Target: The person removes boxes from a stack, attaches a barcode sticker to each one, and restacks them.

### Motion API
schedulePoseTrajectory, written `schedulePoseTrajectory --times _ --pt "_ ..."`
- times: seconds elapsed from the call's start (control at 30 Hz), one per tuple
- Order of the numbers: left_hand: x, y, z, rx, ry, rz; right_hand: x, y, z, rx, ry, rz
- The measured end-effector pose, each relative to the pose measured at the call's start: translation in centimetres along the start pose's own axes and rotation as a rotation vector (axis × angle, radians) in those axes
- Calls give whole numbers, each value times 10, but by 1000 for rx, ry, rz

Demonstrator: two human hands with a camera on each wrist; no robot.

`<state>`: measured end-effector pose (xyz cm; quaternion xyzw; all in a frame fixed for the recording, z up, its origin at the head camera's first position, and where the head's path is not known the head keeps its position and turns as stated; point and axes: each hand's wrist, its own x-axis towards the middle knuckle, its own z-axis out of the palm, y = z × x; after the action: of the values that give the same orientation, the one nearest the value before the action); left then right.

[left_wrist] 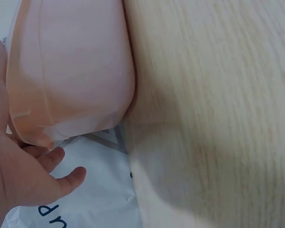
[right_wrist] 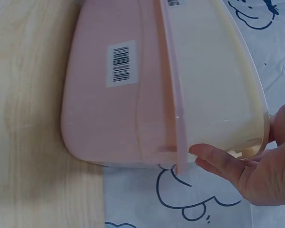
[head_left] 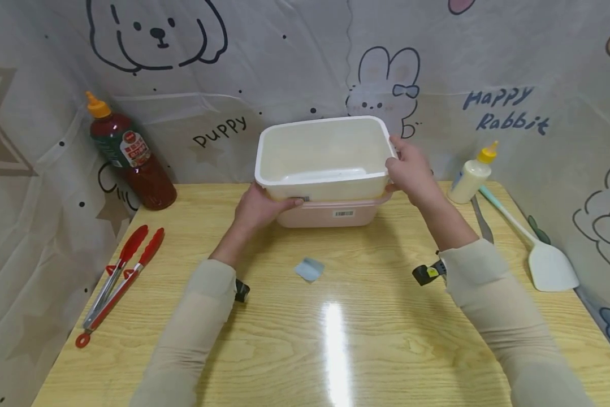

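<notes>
A cream plastic tub [head_left: 325,169] sits nested in a pink tub [head_left: 330,215] at the back middle of the wooden table [head_left: 335,339]. My left hand [head_left: 261,206] holds the stack at its lower left corner, thumb lying across the front where the two tubs meet. My right hand [head_left: 411,172] grips the cream tub's right rim. In the left wrist view the left hand [left_wrist: 23,180] lies against the pink tub [left_wrist: 71,71]. In the right wrist view the right hand's fingers [right_wrist: 218,159] curl under the cream tub [right_wrist: 209,80] beside the pink tub [right_wrist: 109,118], which bears a barcode label.
A dark sauce bottle [head_left: 129,155] stands back left, with red tongs [head_left: 119,277] near the left edge. A small blue-grey scrap [head_left: 309,269] lies mid-table. At the right are a white squeeze bottle [head_left: 471,175], a knife [head_left: 483,220] and a white spatula [head_left: 544,257]. Printed sheets wall the table.
</notes>
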<state>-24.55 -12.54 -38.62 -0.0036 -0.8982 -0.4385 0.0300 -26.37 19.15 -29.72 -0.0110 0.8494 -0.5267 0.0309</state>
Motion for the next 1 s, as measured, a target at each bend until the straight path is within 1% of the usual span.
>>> schedulePoseTrajectory --times 0.2,0.4,0.5,0.57,0.73,0.8,0.9,1.0 --pt "-1 -4 6 -66 32 -6 -2 9 2 -61 3 10" --pt "3 -8 14 -142 65 12 -6 12 1 -110 15 30" --pt "4 -11 19 -168 72 10 -7 16 0 -128 19 28" --pt "3 -17 23 -140 56 0 -7 19 -1 -140 18 20" --pt "-3 -40 30 -47 -3 -44 -6 27 0 -175 -11 5" --pt "-5 -44 28 -54 1 -40 -5 28 0 -190 -21 8" --pt "-7 -38 21 -69 24 6 -4 28 -1 -218 -25 17" --pt "-9 -30 16 -96 20 27 -4 26 -3 -260 -15 19"
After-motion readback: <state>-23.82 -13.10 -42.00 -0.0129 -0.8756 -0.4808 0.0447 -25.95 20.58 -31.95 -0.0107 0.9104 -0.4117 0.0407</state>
